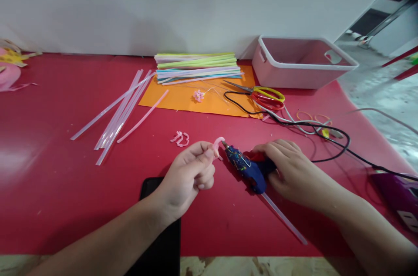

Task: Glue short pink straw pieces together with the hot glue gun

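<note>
At the upper right of the frame a pink bin [294, 76] stands beside an orange sheet [183, 98] bearing a bundle of pastel stems [197, 67] and a small pink flower [198, 95]; scissors [267, 97] cross its right edge. A black cable [349, 140] loops beyond the right hand [290, 171]. Clear sticks [119, 121] lie at left, pink scraps [178, 137] near the centre. A black slab [163, 245] lies beneath the left forearm.

At centre, the left hand [191, 171] pinches a curled pink strip [219, 141] between thumb and forefinger, right at the nozzle of the blue glue gun [253, 176]. The right hand, palm down, wraps the gun's handle, nozzle towards upper left.
</note>
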